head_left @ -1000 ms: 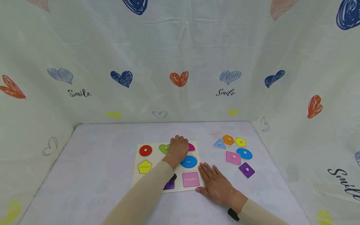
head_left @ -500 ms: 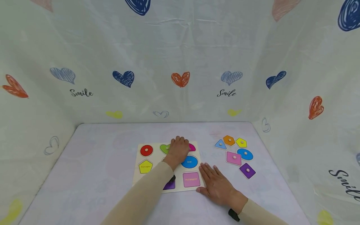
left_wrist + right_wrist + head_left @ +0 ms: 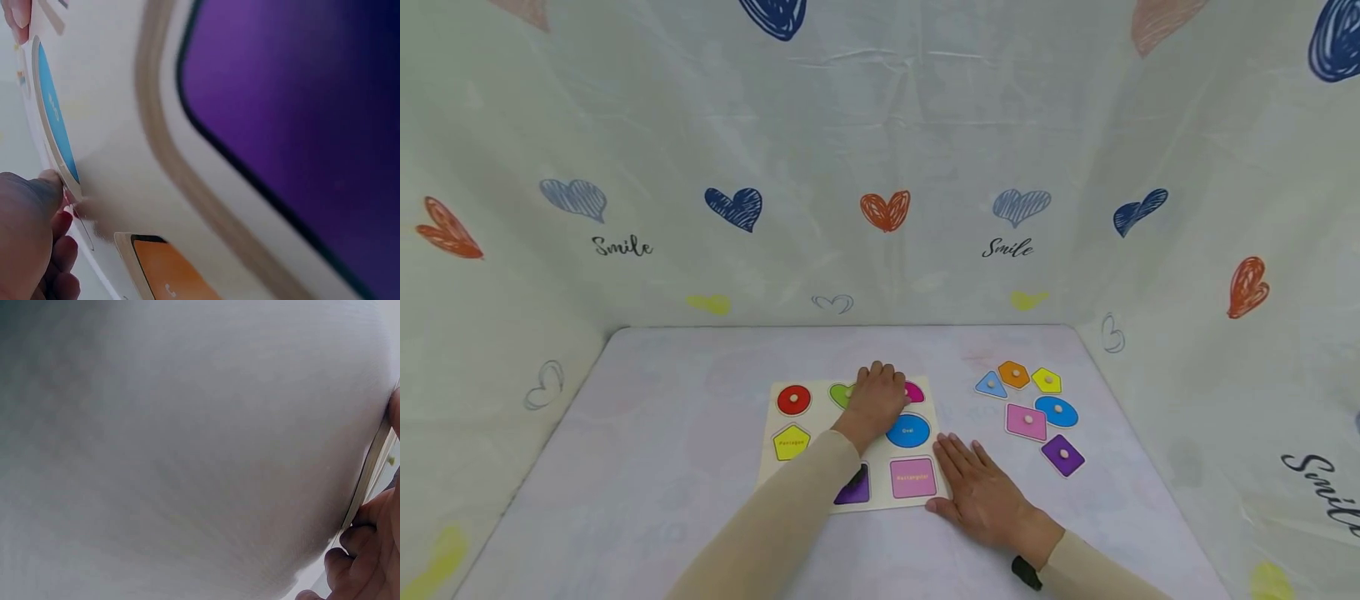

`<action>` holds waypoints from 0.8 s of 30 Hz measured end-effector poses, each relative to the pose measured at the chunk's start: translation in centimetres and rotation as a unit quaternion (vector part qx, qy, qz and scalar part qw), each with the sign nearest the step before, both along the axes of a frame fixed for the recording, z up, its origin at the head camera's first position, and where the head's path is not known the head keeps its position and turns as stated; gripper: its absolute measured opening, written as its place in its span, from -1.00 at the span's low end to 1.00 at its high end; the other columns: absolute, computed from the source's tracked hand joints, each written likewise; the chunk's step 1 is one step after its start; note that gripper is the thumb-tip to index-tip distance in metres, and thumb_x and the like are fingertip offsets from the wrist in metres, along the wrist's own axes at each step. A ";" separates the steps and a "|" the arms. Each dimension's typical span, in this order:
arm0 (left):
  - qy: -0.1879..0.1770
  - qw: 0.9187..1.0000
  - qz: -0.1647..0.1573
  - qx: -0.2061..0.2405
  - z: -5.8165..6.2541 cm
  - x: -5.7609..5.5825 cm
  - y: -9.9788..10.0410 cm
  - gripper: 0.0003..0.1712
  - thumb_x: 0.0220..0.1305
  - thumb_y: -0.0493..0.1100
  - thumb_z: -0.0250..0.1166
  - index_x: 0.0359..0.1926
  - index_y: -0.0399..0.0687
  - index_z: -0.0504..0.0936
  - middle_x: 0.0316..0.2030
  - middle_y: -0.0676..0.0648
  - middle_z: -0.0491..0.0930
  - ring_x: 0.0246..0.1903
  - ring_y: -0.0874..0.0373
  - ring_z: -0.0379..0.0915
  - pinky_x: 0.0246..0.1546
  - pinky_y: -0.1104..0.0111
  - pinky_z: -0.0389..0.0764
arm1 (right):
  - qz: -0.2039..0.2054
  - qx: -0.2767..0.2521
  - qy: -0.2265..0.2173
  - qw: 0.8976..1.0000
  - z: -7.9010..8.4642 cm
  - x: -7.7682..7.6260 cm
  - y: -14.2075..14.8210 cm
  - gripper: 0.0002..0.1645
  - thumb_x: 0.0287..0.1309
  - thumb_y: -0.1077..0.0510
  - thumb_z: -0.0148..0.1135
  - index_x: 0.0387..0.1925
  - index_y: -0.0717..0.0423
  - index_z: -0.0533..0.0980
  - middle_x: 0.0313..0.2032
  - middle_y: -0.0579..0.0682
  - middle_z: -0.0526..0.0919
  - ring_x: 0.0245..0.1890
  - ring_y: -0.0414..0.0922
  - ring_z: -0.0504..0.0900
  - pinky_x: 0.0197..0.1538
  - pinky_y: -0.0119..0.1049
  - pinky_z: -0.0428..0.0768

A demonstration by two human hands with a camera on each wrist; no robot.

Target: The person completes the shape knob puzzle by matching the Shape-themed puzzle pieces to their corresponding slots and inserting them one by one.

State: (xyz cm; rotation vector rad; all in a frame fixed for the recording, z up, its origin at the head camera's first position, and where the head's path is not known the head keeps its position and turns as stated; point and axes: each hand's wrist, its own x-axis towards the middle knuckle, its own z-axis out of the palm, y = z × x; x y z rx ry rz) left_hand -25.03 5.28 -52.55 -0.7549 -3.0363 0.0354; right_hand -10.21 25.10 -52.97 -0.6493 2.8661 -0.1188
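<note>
Left hand (image 3: 872, 406) pinches magenta rounded piece (image 3: 915, 391), far right on cream wooden board (image 3: 880, 493); right hand (image 3: 985, 495) (straight-fingered, empty) lies nearer.

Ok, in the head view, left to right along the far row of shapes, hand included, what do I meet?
Red circle, green shape, left hand, magenta shape, blue triangle, orange hexagon, yellow pentagon.

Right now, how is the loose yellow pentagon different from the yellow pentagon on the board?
The loose yellow pentagon lies on the table; the labelled yellow pentagon is on the board. The loose one has a pale knob; the labelled one has none and shows the word Pentagon. In the head view, the loose one looks smaller than the labelled one. Both are yellow and five-sided.
</note>
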 end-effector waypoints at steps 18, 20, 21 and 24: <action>0.041 0.999 -0.003 0.000 0.9 0.1 -2.9 -0.46 0.54 0.18 0.24 0.22 -0.15 0.57 0.00 -0.12 0.56 0.09 -0.01 0.37 0.18 0.12 0.53 | -0.002 0.005 -0.002 1.000 -0.1 0.0 -0.1 0.10 0.45 -0.53 -0.08 0.66 0.11 0.10 0.66 0.09 0.15 0.66 0.10 0.10 0.65 0.17 0.10; 0.044 0.999 0.003 0.010 1.4 0.2 -3.8 -0.46 0.52 0.18 0.26 0.19 -0.16 0.57 -0.01 -0.12 0.55 0.08 -0.02 0.37 0.18 0.12 0.53 | -0.002 0.005 -0.003 1.000 -0.1 0.1 -0.1 0.10 0.45 -0.53 -0.08 0.66 0.12 0.10 0.66 0.09 0.15 0.67 0.10 0.09 0.65 0.18 0.10; 0.044 0.999 0.007 0.016 1.7 0.3 -4.4 -0.47 0.51 0.17 0.28 0.18 -0.17 0.57 -0.02 -0.13 0.54 0.08 -0.02 0.37 0.17 0.12 0.53 | -0.002 0.004 -0.003 1.000 -0.1 0.1 -0.1 0.10 0.45 -0.54 -0.08 0.66 0.12 0.10 0.66 0.09 0.15 0.67 0.10 0.09 0.65 0.18 0.10; 0.052 0.998 0.025 0.034 2.6 0.7 -6.4 -0.48 0.49 0.15 0.32 0.14 -0.19 0.57 -0.04 -0.14 0.53 0.04 -0.04 0.36 0.13 0.11 0.52 | -0.005 0.002 -0.006 1.000 -0.1 0.1 -0.1 0.11 0.44 -0.54 -0.08 0.66 0.12 0.10 0.66 0.09 0.14 0.67 0.10 0.09 0.66 0.19 0.09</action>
